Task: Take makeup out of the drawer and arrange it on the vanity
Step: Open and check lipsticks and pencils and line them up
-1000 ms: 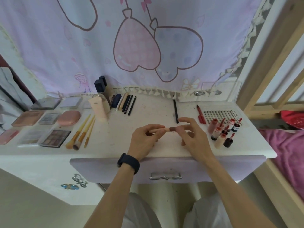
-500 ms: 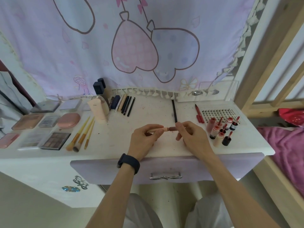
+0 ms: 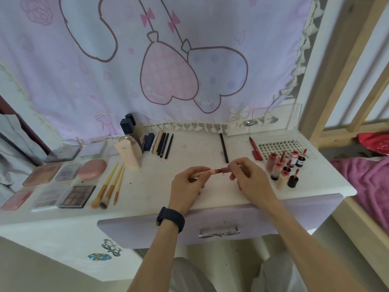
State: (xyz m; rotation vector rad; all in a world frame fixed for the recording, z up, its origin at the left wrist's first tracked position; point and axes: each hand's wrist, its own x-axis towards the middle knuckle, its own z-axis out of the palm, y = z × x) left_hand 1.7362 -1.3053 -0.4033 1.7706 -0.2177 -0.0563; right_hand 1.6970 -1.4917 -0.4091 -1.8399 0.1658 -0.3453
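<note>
The lip tube [image 3: 219, 170] is still pinched at both ends by left hand [image 3: 187, 186] and right hand [image 3: 250, 178] above the vanity [image 3: 189, 152]; placement is judged outstanding.

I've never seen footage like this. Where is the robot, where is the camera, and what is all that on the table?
There is no machine here: a person works with bare hands. The camera is worn on their head and looks forward and down, so both arms come in from the bottom of the picture. The left hand, above a dark wristband, and the right hand each pinch one end of a slim lipstick tube, which is held over the white vanity. Laid out on the vanity, from the left, are palettes, three brushes and a row of pencils. On the right stands a cluster of small red bottles.
</note>
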